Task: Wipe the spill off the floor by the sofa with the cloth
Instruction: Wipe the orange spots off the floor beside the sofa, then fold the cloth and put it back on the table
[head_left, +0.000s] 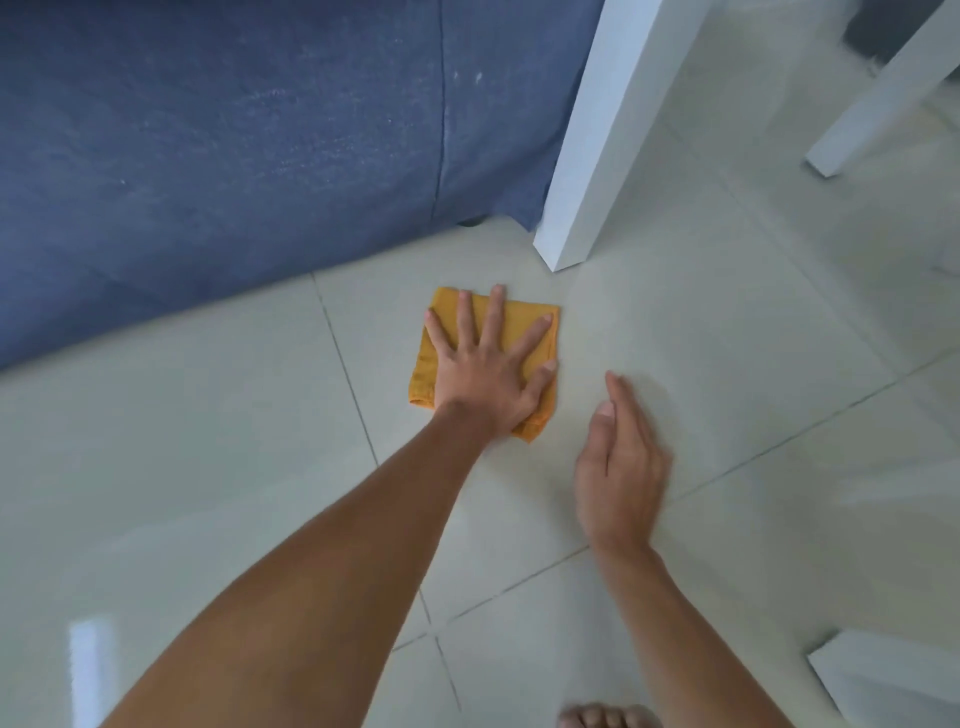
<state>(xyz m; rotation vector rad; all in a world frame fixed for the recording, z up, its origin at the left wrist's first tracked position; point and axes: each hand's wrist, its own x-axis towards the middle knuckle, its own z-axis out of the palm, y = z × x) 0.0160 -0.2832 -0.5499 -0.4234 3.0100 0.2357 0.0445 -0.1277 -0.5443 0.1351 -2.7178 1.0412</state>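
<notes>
Head view: left hand (485, 364) lies flat with fingers splayed wide, palm pressing the folded orange cloth (524, 325) against the pale tiled floor (208, 441); nothing is gripped, only pinned under the palm; right hand (621, 462) is apart from the cloth, open with fingers together, empty, and whether it hovers or rests on the tile I cannot tell. Cloth sits just beside the blue sofa (234, 156) and near the white table leg (587, 171); no spill is visible on the glossy tile, so its extent is unknown. Risks, as judged: a flat palm may slide over the cloth, bunching the folds and leaving streaks; a wide stroke could knock knuckles on the leg or push liquid under the sofa; a bare foot (608, 717) close by may slip on wet tile.
</notes>
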